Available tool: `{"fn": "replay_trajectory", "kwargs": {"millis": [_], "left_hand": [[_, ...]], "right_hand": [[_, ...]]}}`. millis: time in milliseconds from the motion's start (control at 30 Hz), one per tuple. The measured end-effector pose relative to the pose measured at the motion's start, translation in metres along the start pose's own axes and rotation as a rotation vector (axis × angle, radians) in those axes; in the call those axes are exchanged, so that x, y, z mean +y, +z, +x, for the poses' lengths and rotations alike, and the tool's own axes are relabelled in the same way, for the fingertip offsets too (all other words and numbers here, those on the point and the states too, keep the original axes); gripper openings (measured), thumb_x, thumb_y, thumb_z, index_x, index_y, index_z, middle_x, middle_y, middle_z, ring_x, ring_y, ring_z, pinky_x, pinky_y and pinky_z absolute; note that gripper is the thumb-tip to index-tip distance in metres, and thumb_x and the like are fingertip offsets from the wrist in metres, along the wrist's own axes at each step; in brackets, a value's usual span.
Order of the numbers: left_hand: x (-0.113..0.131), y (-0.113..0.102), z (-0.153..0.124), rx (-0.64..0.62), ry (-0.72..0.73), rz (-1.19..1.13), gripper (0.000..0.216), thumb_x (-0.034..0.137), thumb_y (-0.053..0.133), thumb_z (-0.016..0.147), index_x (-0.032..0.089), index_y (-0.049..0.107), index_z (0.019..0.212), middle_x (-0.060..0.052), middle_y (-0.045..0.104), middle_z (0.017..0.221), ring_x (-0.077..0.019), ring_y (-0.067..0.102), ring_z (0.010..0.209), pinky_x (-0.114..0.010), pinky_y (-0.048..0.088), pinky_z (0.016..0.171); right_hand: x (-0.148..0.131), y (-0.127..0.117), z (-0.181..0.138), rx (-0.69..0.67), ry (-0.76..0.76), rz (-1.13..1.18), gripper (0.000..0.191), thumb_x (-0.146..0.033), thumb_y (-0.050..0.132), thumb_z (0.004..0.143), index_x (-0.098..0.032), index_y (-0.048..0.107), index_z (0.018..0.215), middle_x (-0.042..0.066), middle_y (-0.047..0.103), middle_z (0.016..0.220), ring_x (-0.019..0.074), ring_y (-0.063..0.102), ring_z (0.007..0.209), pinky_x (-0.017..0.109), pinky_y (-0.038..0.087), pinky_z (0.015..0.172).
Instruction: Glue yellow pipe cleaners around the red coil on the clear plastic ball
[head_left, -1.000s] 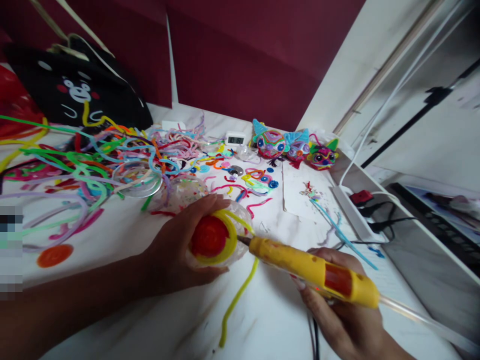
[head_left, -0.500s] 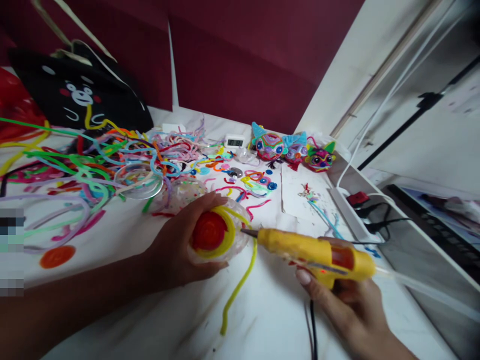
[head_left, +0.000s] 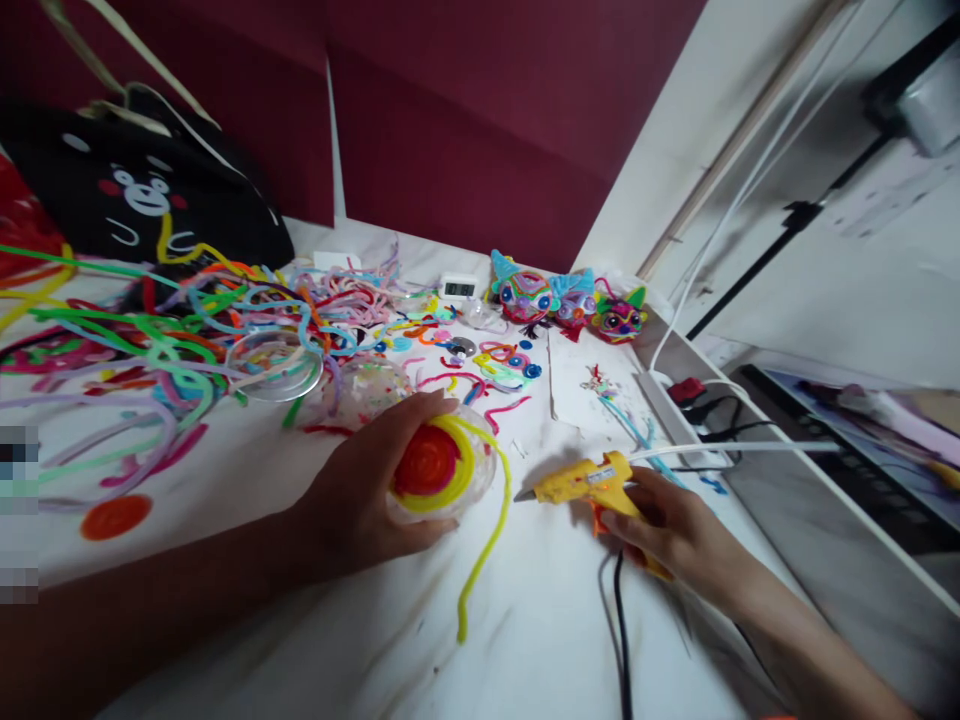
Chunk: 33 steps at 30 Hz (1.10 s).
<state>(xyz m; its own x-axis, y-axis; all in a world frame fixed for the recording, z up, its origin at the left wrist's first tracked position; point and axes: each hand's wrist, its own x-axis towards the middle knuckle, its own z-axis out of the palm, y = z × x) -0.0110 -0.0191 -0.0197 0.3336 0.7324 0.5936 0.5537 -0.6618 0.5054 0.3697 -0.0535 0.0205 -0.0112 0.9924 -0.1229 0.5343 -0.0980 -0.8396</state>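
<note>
My left hand [head_left: 375, 485] is wrapped round a clear plastic ball [head_left: 480, 478]. On its face sits a coiled disc [head_left: 429, 462], orange and red in the middle. A yellow pipe cleaner [head_left: 491, 545] rings the disc, and its loose end hangs down to the right toward the table. My right hand [head_left: 664, 520] grips a yellow hot glue gun [head_left: 589, 482] by its handle, with the nozzle pointing left. A gap separates the nozzle from the ball and the pipe cleaner. A clear glue stick [head_left: 735, 449] sticks out of the gun's back.
Tangled pipe cleaners [head_left: 172, 330] and a clear round dish [head_left: 275, 365] lie at left, near an orange disc [head_left: 116, 517]. Decorated animal heads [head_left: 525, 295] stand at the back beside a small digital clock [head_left: 458, 287]. A power strip [head_left: 682, 420] is at right; the gun's black cord [head_left: 621, 630] trails forward.
The glue gun has drawn back from the yellow pipe cleaner, down onto or close to the table, and turned. My left hand still holds the ball in nearly the same place.
</note>
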Motion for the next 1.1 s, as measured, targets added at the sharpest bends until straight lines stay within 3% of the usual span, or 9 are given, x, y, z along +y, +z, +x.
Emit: {"fn": "replay_trajectory", "kwargs": {"millis": [67, 133, 200, 233, 367, 500, 600, 733, 1100], "left_hand": [[0.002, 0.001, -0.002, -0.008, -0.010, 0.001, 0.108, 0.031, 0.099, 0.076, 0.034, 0.046, 0.170, -0.010, 0.072, 0.166, -0.0420, 0.074, 0.149, -0.052, 0.062, 0.131], [0.003, 0.003, -0.003, -0.012, -0.022, 0.008, 0.108, 0.031, 0.099, 0.075, 0.034, 0.046, 0.169, -0.011, 0.072, 0.165, -0.0427, 0.075, 0.147, -0.054, 0.063, 0.129], [0.004, 0.005, -0.005, -0.013, -0.029, 0.021, 0.107, 0.031, 0.098, 0.075, 0.033, 0.047, 0.169, -0.011, 0.073, 0.163, -0.0421, 0.076, 0.145, -0.054, 0.064, 0.128], [0.003, 0.007, -0.006, -0.010, -0.026, 0.026, 0.106, 0.031, 0.097, 0.075, 0.033, 0.048, 0.169, -0.010, 0.074, 0.162, -0.0419, 0.077, 0.143, -0.054, 0.065, 0.127], [0.004, 0.012, -0.009, 0.024, 0.029, 0.024, 0.097, 0.039, 0.090, 0.079, 0.032, 0.050, 0.167, -0.009, 0.076, 0.157, -0.0425, 0.080, 0.138, -0.054, 0.069, 0.122], [0.009, 0.010, -0.012, -0.041, -0.010, 0.031, 0.086, 0.037, 0.075, 0.092, 0.032, 0.045, 0.172, -0.008, 0.070, 0.166, -0.0416, 0.074, 0.148, -0.055, 0.064, 0.128], [0.011, 0.008, -0.011, -0.055, 0.024, 0.035, 0.098, 0.032, 0.087, 0.083, 0.030, 0.044, 0.171, -0.011, 0.069, 0.168, -0.0418, 0.072, 0.151, -0.055, 0.061, 0.132], [0.008, 0.010, -0.010, -0.054, 0.121, 0.055, 0.109, 0.026, 0.095, 0.077, 0.032, 0.045, 0.173, -0.014, 0.068, 0.170, -0.0429, 0.071, 0.152, -0.056, 0.061, 0.133], [0.005, 0.016, -0.013, -0.024, 0.161, 0.084, 0.095, 0.033, 0.089, 0.084, 0.029, 0.050, 0.171, -0.012, 0.071, 0.165, -0.0392, 0.075, 0.146, -0.049, 0.063, 0.130]], "right_hand": [[0.008, -0.007, 0.003, -0.009, -0.094, -0.268, 0.048, -0.059, 0.084, 0.095, -0.018, 0.079, 0.120, 0.002, 0.076, 0.071, 0.0217, 0.068, 0.057, 0.032, 0.049, 0.053], [0.007, -0.009, 0.001, 0.104, -0.241, -0.449, 0.041, -0.051, 0.079, 0.099, -0.018, 0.082, 0.123, 0.008, 0.084, 0.088, 0.0231, 0.073, 0.062, 0.034, 0.055, 0.057], [-0.005, 0.001, -0.006, 0.213, -0.390, -0.469, 0.034, -0.047, 0.075, 0.105, -0.020, 0.083, 0.123, 0.015, 0.086, 0.112, 0.0232, 0.076, 0.071, 0.033, 0.057, 0.056], [-0.013, 0.010, -0.010, 0.195, -0.434, -0.409, 0.030, -0.044, 0.074, 0.108, -0.021, 0.083, 0.125, 0.015, 0.086, 0.115, 0.0232, 0.078, 0.076, 0.032, 0.058, 0.056], [-0.052, 0.056, -0.019, 0.122, -0.470, -0.072, 0.014, -0.035, 0.073, 0.109, -0.024, 0.078, 0.116, 0.009, 0.088, 0.103, 0.0210, 0.081, 0.081, 0.028, 0.063, 0.063], [-0.068, 0.085, -0.014, 0.087, -0.515, 0.037, 0.015, -0.028, 0.074, 0.105, -0.023, 0.072, 0.119, 0.003, 0.087, 0.089, 0.0163, 0.079, 0.069, 0.025, 0.063, 0.064], [-0.068, 0.089, -0.014, 0.131, -0.598, -0.013, 0.012, -0.019, 0.067, 0.106, -0.022, 0.074, 0.115, -0.001, 0.082, 0.078, 0.0139, 0.073, 0.060, 0.023, 0.060, 0.059], [-0.067, 0.091, -0.021, 0.255, -0.778, -0.136, 0.017, -0.014, 0.067, 0.106, -0.016, 0.079, 0.118, 0.003, 0.081, 0.080, 0.0174, 0.076, 0.066, 0.027, 0.065, 0.064], [-0.064, 0.104, -0.024, 0.309, -0.952, -0.348, 0.028, -0.006, 0.060, 0.110, 0.000, 0.082, 0.124, 0.011, 0.078, 0.080, 0.0241, 0.072, 0.067, 0.036, 0.065, 0.061]]}}
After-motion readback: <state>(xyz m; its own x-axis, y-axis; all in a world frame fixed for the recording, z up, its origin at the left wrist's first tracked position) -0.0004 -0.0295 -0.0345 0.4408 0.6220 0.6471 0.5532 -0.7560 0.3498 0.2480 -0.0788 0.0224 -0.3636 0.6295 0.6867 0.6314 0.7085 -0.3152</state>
